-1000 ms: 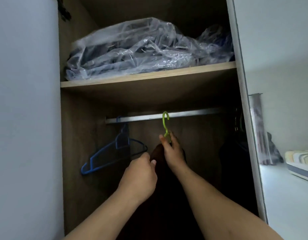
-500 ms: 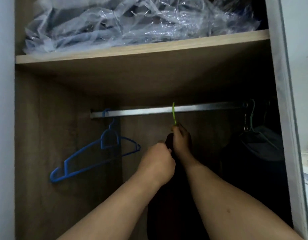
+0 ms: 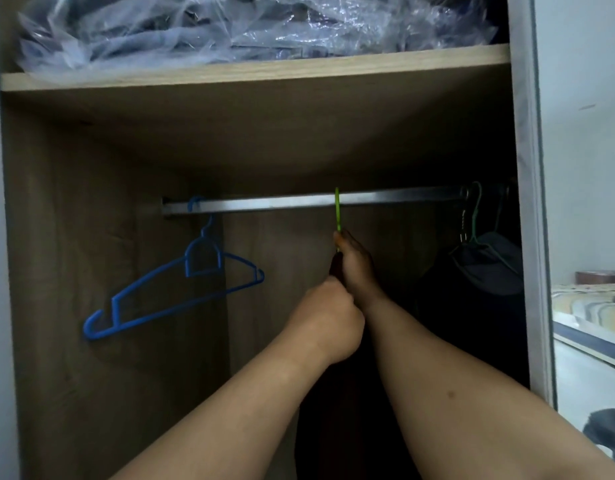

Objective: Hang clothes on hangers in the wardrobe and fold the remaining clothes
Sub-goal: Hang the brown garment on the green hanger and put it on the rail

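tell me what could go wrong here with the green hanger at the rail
1. The green hanger has its hook seen edge-on at the rail, so I cannot tell if it is seated; let go early and the dark garment may drop.
2. Both the left hand and right hand bunch the cloth near the hanger's neck, so it could slide off one shoulder.
3. The blue hanger hangs tilted nearby and could get knocked.

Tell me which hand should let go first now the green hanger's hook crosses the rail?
Probably the left hand: it only grips the dark garment lower down, while the right hand holds the green hanger just under the rail.
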